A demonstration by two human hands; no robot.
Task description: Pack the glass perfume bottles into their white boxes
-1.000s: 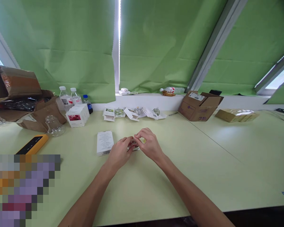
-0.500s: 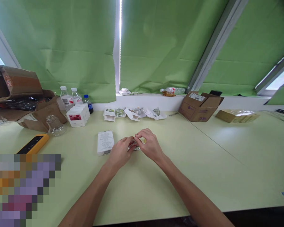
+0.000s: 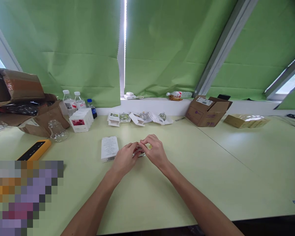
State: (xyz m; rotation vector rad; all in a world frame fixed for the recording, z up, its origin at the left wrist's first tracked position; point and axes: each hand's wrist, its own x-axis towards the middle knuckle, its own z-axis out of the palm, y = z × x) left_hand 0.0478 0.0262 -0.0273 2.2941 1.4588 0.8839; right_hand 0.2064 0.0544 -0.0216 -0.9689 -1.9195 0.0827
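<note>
Near the middle of the table, my left hand (image 3: 125, 159) is closed around the side of a small clear glass bottle (image 3: 142, 154), mostly covered by my fingers. My right hand (image 3: 156, 152) pinches at the top of the same bottle, thumb and forefinger together; what exactly sits between those fingertips is too small to make out. A little yellow shows behind the right fingers. Just left of my left hand lies a white printed carton (image 3: 109, 147) with a barcode. Similar small glass bottles (image 3: 124, 117) rest by opened white boxes (image 3: 113, 119) farther back.
At the left are white boxes (image 3: 80, 120), water bottles (image 3: 70, 103), a clear glass jar (image 3: 57, 131), an orange power strip (image 3: 35, 150) and an open carton (image 3: 43, 114). A cardboard box (image 3: 206, 111) and a yellowish package (image 3: 245, 120) stand back right.
</note>
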